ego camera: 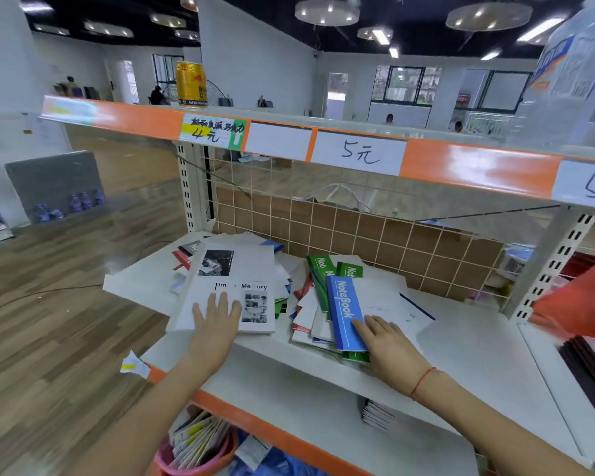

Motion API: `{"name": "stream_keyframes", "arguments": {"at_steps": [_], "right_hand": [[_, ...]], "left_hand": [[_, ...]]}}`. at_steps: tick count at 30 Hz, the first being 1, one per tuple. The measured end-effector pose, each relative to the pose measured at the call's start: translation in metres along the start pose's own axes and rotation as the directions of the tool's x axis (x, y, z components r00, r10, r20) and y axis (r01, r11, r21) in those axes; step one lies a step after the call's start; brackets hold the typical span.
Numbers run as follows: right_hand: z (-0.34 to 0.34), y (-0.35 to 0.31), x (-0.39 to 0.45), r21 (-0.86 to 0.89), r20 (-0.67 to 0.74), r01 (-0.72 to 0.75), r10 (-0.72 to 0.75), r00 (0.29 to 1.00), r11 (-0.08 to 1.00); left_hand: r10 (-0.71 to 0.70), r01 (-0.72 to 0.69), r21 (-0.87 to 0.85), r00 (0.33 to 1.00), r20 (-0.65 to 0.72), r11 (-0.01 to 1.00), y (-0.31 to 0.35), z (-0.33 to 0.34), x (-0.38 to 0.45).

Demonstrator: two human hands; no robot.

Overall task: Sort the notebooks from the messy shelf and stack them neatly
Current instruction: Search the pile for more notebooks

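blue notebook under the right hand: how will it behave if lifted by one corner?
The blue notebook looks thin and soft-covered, so it would probably sag. It tops a loose, fanned pile with green notebooks beneath, so it may slide. The right hand rests on it with straight fingers; likely light.

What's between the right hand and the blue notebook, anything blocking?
Nothing visible. The right hand already rests against the lower right edge of the blue notebook, which lies on top of the messy pile, uncovered. The left hand lies flat on the white notebook, apart from it.
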State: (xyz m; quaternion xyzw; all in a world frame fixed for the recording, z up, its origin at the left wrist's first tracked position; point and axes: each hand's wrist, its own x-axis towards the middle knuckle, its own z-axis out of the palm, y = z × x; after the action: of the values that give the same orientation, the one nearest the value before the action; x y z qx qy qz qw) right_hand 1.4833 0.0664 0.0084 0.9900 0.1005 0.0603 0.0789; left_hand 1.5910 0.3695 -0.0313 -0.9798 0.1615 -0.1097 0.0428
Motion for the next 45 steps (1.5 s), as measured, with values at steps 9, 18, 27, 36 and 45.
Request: {"name": "stream_keyframes", "arguments": {"at_steps": [9, 18, 27, 36, 45], "right_hand": [[0.001, 0.012, -0.019, 0.03, -0.182, -0.02, 0.025, 0.983, 0.999], [-0.009, 0.038, -0.049, 0.008, -0.354, -0.043, 0.043, 0.934, 0.999], [-0.011, 0.064, -0.122, -0.062, -0.438, -0.238, 0.188, 0.879, 0.969], [-0.019, 0.108, -0.216, -0.127, -0.458, -0.431, 0.332, 0.824, 0.893], [-0.02, 0.201, -0.285, -0.21, -0.326, -0.51, 0.432, 0.841, 0.834]], "left_hand": [[-0.028, 0.031, 0.026, 0.994, -0.108, 0.999, 0.007, -0.038, -0.018], [0.16, -0.206, -0.085, 0.912, -0.379, 0.975, 0.031, -0.06, -0.032], [0.258, -0.405, -0.1, 0.734, -0.628, 0.909, 0.075, -0.074, -0.036], [0.305, -0.572, -0.131, 0.602, -0.738, 0.81, 0.151, -0.095, -0.054], [0.309, -0.604, -0.139, 0.575, -0.758, 0.785, 0.239, -0.126, -0.063]]}}
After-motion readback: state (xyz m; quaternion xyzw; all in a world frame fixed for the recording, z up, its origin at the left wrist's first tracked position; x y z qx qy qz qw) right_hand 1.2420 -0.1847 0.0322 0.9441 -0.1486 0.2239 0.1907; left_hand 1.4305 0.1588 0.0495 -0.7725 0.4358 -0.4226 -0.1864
